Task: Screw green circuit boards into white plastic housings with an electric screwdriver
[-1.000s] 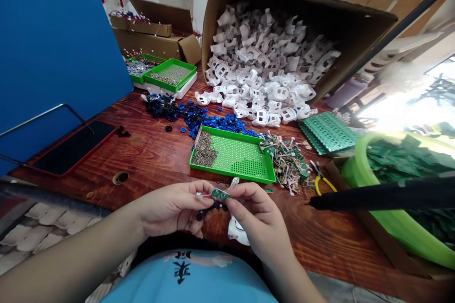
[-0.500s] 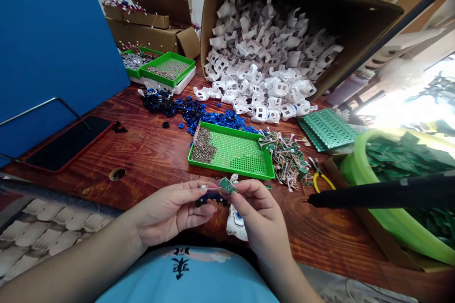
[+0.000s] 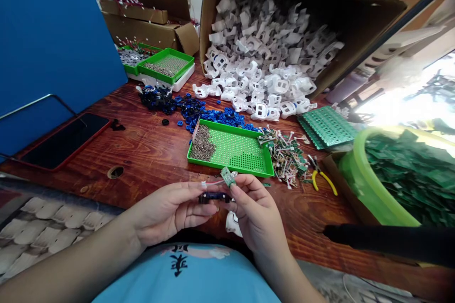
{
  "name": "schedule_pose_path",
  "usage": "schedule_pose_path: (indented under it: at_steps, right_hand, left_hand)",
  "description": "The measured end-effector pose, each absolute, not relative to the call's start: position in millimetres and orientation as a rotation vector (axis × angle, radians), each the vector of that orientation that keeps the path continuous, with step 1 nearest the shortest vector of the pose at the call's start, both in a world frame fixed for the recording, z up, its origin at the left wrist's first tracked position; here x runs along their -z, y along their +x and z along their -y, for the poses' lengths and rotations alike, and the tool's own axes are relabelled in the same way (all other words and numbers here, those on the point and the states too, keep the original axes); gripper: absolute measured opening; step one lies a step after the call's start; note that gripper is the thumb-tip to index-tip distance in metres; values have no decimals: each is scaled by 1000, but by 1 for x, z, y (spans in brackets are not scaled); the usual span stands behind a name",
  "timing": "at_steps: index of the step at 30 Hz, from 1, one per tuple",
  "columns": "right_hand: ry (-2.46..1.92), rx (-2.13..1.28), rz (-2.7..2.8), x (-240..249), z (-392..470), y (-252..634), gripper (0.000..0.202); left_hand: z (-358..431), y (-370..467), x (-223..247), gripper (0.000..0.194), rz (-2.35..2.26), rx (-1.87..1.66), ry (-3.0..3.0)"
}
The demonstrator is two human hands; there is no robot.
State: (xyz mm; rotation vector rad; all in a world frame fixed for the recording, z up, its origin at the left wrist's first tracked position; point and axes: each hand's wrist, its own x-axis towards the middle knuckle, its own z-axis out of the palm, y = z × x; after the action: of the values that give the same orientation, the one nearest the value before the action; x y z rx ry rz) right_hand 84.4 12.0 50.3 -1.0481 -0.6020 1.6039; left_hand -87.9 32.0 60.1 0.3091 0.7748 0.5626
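The left hand [image 3: 170, 213] pinches a dark blue part [image 3: 214, 197] lying crosswise, and the right hand [image 3: 258, 213] holds a small green circuit board [image 3: 228, 177] just above it (nearly touching).

Bright window glare right, edges warped, centre sharp

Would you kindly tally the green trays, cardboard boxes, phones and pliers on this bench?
Green trays: 3
Cardboard boxes: 2
Phone: 1
Yellow-handled pliers: 1
Total: 7
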Motion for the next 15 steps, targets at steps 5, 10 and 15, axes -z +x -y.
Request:
schedule_pose_path:
  at_steps: [5,10,15]
  right_hand:
    - [-1031,-1675,518,-54,-13,84,33]
    - [-1045,-1685,527,-54,-13,83,32]
    - [-1054,-1603,724,-48,-13,87,25]
  left_hand:
    - [-32,-92,-55,37,-660,-543,368]
    - [-27,-92,-48,37,-750,-579,726]
    - [-27,-91,-46,30,-875,-612,1066]
